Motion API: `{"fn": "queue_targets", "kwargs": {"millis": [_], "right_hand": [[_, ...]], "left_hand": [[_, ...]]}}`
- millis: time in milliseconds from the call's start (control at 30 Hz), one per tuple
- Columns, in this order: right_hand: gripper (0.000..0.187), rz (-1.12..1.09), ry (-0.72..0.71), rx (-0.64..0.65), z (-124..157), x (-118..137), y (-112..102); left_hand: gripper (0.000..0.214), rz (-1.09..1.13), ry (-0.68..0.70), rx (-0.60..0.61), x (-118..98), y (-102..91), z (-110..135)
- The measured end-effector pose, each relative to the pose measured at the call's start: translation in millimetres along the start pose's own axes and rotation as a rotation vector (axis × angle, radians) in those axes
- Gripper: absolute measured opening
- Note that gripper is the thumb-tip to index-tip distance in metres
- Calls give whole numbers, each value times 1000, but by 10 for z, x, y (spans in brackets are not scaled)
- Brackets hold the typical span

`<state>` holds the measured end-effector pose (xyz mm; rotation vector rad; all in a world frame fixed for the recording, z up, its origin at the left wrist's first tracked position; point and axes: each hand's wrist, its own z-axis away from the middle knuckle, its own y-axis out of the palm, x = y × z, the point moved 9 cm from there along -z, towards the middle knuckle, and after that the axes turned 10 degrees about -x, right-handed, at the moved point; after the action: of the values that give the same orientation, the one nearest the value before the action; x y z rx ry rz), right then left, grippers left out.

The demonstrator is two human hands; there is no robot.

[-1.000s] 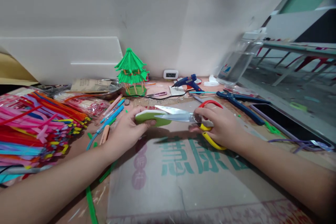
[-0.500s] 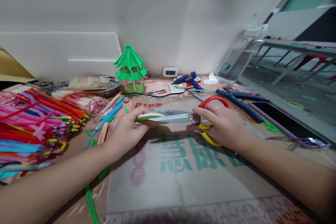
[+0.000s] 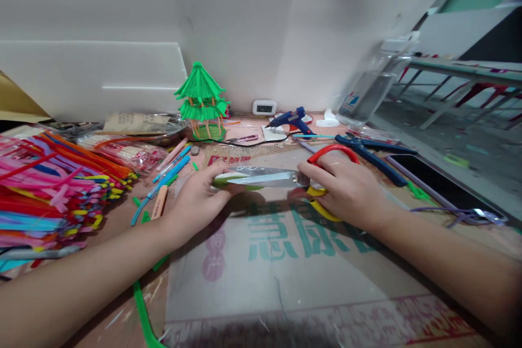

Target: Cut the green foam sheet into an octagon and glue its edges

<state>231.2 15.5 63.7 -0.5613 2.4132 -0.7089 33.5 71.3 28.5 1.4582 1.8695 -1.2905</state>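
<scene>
My right hand (image 3: pixel 346 182) grips a pair of scissors (image 3: pixel 271 179) by its red and yellow handles. Their metal blades point left, with the tips over a flat green and white piece (image 3: pixel 222 180). Between thumb and fingers of my left hand (image 3: pixel 202 190) that thin piece is pinched, partly hidden by the fingers and blades. Both hands are just above a board with printed characters (image 3: pixel 228 304). Behind them stands a small green pagoda model (image 3: pixel 199 100) with tiered roofs and thin wooden posts.
Bundled colourful pipe cleaners (image 3: pixel 49 190) lie at the left. A blue glue gun (image 3: pixel 291 119) and a small digital clock (image 3: pixel 264 107) are at the back. On the right are blue-handled pliers (image 3: pixel 373 155), a phone (image 3: pixel 440 185) and a clear water bottle (image 3: pixel 365 89).
The green and white piece has turned slightly at the blades, showing less of its white edge. Both hands stay nearly in place, and the whole view has shifted a little.
</scene>
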Motion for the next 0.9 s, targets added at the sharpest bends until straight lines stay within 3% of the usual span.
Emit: {"fn": "queue_targets", "kwargs": {"millis": [200,900], "right_hand": [[35,15,-21,13,-2,11,-22],[39,112,-61,-19,-36,33,-87]], "left_hand": [[5,11,0,-16,-87,-11,-7],[16,-37,69,-28,-125,-33,9]]}}
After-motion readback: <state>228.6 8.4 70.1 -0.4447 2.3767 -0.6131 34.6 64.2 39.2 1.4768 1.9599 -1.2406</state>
